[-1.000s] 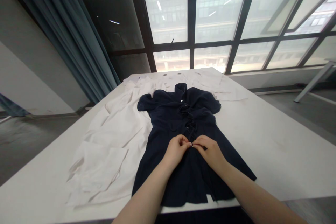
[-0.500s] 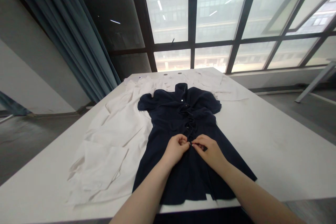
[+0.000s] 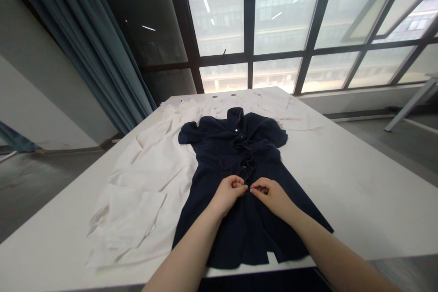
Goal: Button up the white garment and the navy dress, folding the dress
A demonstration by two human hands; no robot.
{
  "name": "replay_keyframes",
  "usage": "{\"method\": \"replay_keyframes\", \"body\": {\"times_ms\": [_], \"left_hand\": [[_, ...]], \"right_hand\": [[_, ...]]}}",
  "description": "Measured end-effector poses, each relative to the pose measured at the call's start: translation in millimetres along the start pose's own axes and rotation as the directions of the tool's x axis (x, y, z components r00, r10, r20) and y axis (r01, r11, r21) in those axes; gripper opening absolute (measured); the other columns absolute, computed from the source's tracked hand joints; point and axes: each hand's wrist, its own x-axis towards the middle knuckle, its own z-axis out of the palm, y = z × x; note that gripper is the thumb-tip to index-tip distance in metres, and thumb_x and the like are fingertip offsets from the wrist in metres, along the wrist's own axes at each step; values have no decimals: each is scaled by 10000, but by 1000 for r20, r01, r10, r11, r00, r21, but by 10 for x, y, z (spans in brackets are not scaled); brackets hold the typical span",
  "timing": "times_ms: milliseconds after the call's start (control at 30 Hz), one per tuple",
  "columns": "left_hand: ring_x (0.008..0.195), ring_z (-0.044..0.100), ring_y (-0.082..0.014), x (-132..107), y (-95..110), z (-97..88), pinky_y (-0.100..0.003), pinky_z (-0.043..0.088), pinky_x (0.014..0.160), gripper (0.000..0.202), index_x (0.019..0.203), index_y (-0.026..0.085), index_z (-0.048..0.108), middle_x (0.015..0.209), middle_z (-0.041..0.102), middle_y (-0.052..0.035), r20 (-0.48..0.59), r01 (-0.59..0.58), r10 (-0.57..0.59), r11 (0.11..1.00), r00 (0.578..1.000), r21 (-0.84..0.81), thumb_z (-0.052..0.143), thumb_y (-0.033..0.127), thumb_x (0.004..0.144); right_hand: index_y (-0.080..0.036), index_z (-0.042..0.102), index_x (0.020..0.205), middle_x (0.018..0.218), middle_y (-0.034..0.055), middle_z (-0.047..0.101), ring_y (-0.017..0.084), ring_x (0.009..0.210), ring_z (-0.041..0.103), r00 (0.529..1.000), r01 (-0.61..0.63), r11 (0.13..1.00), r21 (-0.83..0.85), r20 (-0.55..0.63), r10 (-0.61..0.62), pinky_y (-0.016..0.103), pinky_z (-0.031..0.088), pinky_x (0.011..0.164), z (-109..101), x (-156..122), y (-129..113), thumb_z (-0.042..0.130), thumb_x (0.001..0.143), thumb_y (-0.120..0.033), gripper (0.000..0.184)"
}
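Note:
A dark navy short-sleeved shirt [image 3: 236, 155] lies flat on the white table [image 3: 359, 191], collar toward the window, with small buttons down its front. My left hand [image 3: 228, 194] and my right hand [image 3: 270, 196] meet at the middle of the button placket. Both are closed in a pinch on the shirt's front edges, fingertips almost touching. The hem hangs slightly over the table's near edge.
White garments [image 3: 147, 182] lie spread on the table to the left of the navy shirt and behind it. A teal curtain [image 3: 102, 50] hangs at the left. Large windows fill the back wall. A slanted white leg [image 3: 410, 105] stands at far right.
Both hands stay pinched at the shirt's placket, with only small finger shifts. The view has moved slightly.

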Motion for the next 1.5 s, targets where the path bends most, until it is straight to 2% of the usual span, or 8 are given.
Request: {"method": "replay_keyframes", "body": {"times_ms": [167,400,600,800,1000,1133,1300,1500], "left_hand": [[425,477,-56,-36,55,28,-179,370,470,241,669,130,488,474,491,55,1,79,-79,995,997,-53,675,208,539],[433,472,-46,-53,68,32,-173,376,484,242,663,130,472,467,491,62,42,54,-50,993,998,-108,670,146,525],[437,461,-38,-47,96,-1,-154,328,464,217,667,124,474,482,498,55,79,100,-89,983,993,-152,650,154,545],[476,461,-43,-37,70,-12,-154,308,482,240,750,132,493,555,531,41,56,-60,65,995,996,-84,647,178,572],[474,435,-29,-35,60,59,-149,303,483,237,757,145,469,593,494,52,2,-147,147,987,989,-64,624,143,578],[481,443,-29,-19,24,54,-157,322,491,251,748,138,485,640,508,37,-65,-111,107,992,992,-58,647,165,558],[466,448,-48,-6,-39,32,-160,310,471,261,740,144,459,531,492,56,18,-26,27,996,999,-86,646,188,562],[425,418,-39,-54,13,75,-158,279,437,326,747,158,423,497,454,79,48,11,-2,984,999,-176,670,213,542]], "right_hand": [[-164,593,698,663,4,528,100,567,489,999,44,999,-21,-10,-44,220,405,526,15,-12,-4,499,703,-176,95],[-170,521,672,672,-8,480,94,584,457,996,86,993,-78,-9,-87,207,370,515,45,-14,-41,440,709,-113,106],[-172,552,700,692,3,506,102,599,475,990,133,987,-87,-41,-137,212,379,515,22,-12,-76,463,722,-135,100],[-184,607,740,733,31,579,126,632,522,967,200,975,-101,-138,-213,253,427,587,2,-21,-65,504,738,-192,103],[-185,610,737,740,29,591,121,621,530,972,162,983,-90,-159,-174,244,429,569,15,-21,-64,486,754,-212,128],[-181,603,729,728,26,582,113,595,522,974,161,984,-79,-147,-171,234,422,541,23,-14,-69,475,758,-220,137],[-181,603,732,722,24,574,111,592,515,977,152,984,-94,-138,-164,233,416,536,27,-12,-70,486,749,-199,120],[-181,603,732,716,30,579,114,591,518,977,154,983,-101,-135,-167,239,426,535,29,-4,-56,482,745,-196,123]]}}
